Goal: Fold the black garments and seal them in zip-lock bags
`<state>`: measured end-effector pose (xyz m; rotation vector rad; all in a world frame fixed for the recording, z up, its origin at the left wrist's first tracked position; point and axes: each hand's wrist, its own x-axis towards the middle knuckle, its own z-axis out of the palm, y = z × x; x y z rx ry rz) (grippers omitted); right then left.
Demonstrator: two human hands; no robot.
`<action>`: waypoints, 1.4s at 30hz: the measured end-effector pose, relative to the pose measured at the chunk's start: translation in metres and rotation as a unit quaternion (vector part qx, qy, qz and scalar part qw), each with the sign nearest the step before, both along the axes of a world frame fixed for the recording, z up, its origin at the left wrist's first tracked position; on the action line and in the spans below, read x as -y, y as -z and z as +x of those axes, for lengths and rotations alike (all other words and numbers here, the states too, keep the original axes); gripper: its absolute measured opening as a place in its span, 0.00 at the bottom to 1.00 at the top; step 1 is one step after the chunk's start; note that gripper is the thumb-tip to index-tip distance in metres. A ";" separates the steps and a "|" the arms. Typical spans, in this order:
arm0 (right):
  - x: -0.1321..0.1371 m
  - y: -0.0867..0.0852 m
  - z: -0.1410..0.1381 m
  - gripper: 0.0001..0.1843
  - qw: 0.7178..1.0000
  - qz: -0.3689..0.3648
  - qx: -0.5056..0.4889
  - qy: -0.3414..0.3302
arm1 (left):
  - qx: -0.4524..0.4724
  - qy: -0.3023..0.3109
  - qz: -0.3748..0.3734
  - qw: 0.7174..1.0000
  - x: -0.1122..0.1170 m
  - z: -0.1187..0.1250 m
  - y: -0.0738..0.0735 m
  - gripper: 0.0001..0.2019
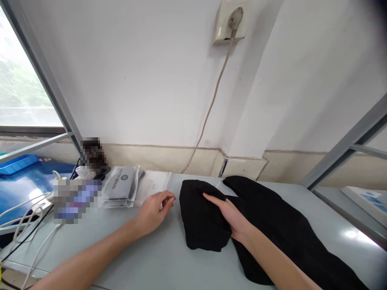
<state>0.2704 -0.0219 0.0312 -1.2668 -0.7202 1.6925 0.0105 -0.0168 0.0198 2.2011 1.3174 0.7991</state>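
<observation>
A small black fabric piece [201,217], folded over with a rounded top edge, is held a little left of a bigger black cloth [281,225]. My right hand [231,217] grips its right side; one finger or the thumb lies stretched on top, and the others are hidden by the fabric. To the left, my left hand [154,211] hovers over the table with its fingers curled and thumb drawn in, apart from the fabric. Nothing shows in it. Behind that hand lies a stack of grey packets in clear plastic [121,185], beside a pale, flat plastic bag [154,183].
The grey table [142,257] runs along a wall. A blurred phone-like object [78,199], white cables [39,245] and a dark blurred object [94,155] are at left. A blue tray [19,163] stands beyond. Metal frame bars [347,149] slant on both sides.
</observation>
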 end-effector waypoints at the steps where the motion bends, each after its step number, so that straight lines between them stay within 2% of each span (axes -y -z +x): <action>1: 0.000 0.000 0.000 0.20 1.000 0.003 0.003 0.003 | -0.030 -0.010 0.047 0.998 -0.002 -0.002 0.002 0.16; 3: -0.001 0.000 0.001 0.20 1.000 0.013 0.009 0.006 | -0.075 -0.030 0.114 0.990 -0.007 -0.006 0.010 0.16; 4: -0.001 0.001 0.002 0.21 1.000 0.021 0.010 0.004 | -0.096 -0.045 0.124 0.987 -0.010 -0.008 0.016 0.18; 7: -0.002 0.002 0.003 0.23 0.999 0.044 0.012 -0.007 | -0.160 -0.087 0.069 0.981 -0.019 -0.014 0.037 0.30; 10: -0.003 0.000 0.003 0.23 0.999 0.038 0.013 -0.003 | -0.188 -0.086 0.033 0.978 -0.024 -0.016 0.049 0.31; 12: -0.002 -0.002 0.002 0.23 1.000 0.023 0.012 0.009 | -0.189 -0.083 0.018 0.978 -0.024 -0.015 0.046 0.29; 15: -0.002 -0.003 0.001 0.21 1.000 0.016 0.013 0.015 | -0.173 -0.086 -0.015 0.981 -0.022 -0.013 0.032 0.26; 19: -0.002 -0.001 0.002 0.20 0.999 0.042 0.019 -0.001 | -0.150 -0.125 -0.032 0.980 -0.020 -0.013 0.014 0.24; 23: -0.002 0.002 0.004 0.19 0.999 0.046 0.030 -0.001 | -0.128 -0.143 -0.035 0.981 -0.017 -0.011 0.005 0.21; 25: -0.001 0.003 0.006 0.19 0.998 0.047 0.029 -0.016 | -0.092 -0.117 -0.047 0.988 -0.014 -0.009 0.001 0.18; 28: 0.003 0.005 0.008 0.19 0.998 0.035 0.025 -0.054 | -0.029 -0.038 -0.078 0.996 -0.007 -0.005 -0.005 0.13; 31: 0.007 0.007 0.006 0.21 0.996 0.025 0.018 -0.087 | 0.044 0.032 -0.131 0.990 -0.001 -0.002 -0.007 0.13; 34: 0.007 0.009 0.001 0.22 0.993 0.036 0.024 -0.106 | 0.129 0.060 -0.181 0.973 0.000 -0.001 -0.003 0.13; 38: 0.003 0.013 -0.003 0.21 0.994 0.062 0.038 -0.086 | 0.201 0.017 -0.166 0.965 -0.003 0.000 0.003 0.12; 42: 0.001 0.014 -0.003 0.20 0.996 0.062 0.027 -0.052 | 0.189 -0.011 -0.101 0.977 -0.004 0.000 0.004 0.11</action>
